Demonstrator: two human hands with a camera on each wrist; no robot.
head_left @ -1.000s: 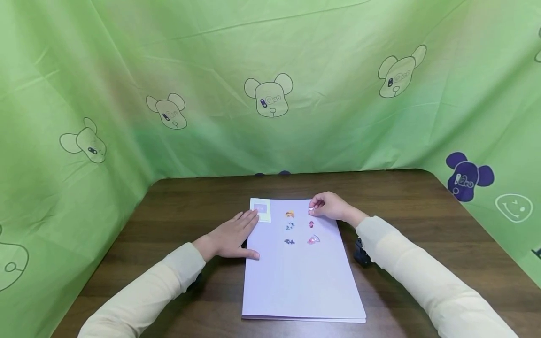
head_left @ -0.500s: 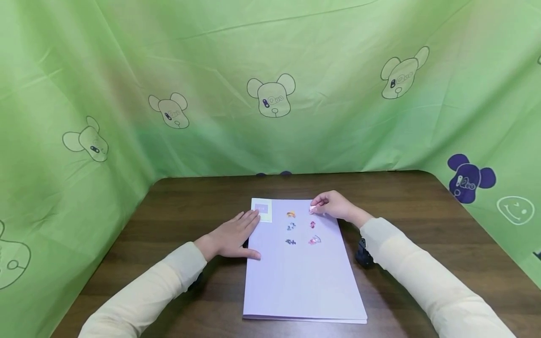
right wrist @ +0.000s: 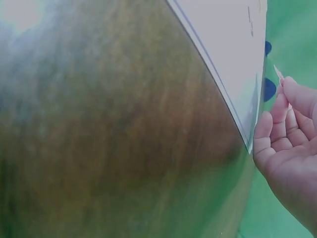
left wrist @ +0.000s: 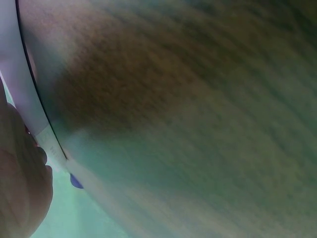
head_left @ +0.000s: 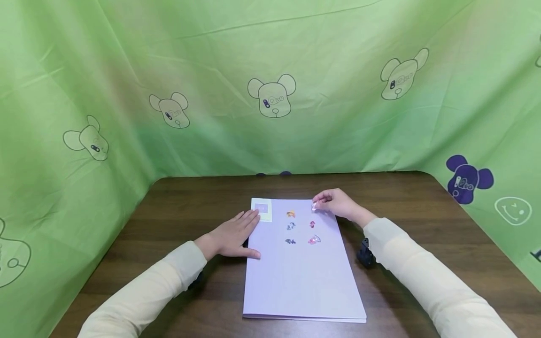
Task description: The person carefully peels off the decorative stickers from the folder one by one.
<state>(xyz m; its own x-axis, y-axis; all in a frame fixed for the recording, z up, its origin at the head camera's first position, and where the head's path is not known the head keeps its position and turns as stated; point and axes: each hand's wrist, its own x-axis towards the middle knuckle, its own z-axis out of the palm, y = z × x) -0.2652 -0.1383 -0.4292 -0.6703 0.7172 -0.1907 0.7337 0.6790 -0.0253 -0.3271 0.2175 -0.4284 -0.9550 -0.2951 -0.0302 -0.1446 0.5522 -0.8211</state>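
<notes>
A large white sheet or board lies on the brown table. My left hand rests flat across its left edge, fingers straight, fingertips at a small pale label in the far left corner. Near the far right corner, my right hand pinches a small pinkish sticker between thumb and forefinger. In the right wrist view the sticker pokes out edge-on from the fingertips. Small stickers sit in two columns on the board: an orange one, a red one and several others.
The wooden table spreads out on both sides of the board. Behind it hangs a green cloth printed with bear heads. A dark device sits under the right wrist.
My right hand has drawn slightly right and up with the pinched sticker, away from the red sticker. The left hand has stayed in place on the board.
</notes>
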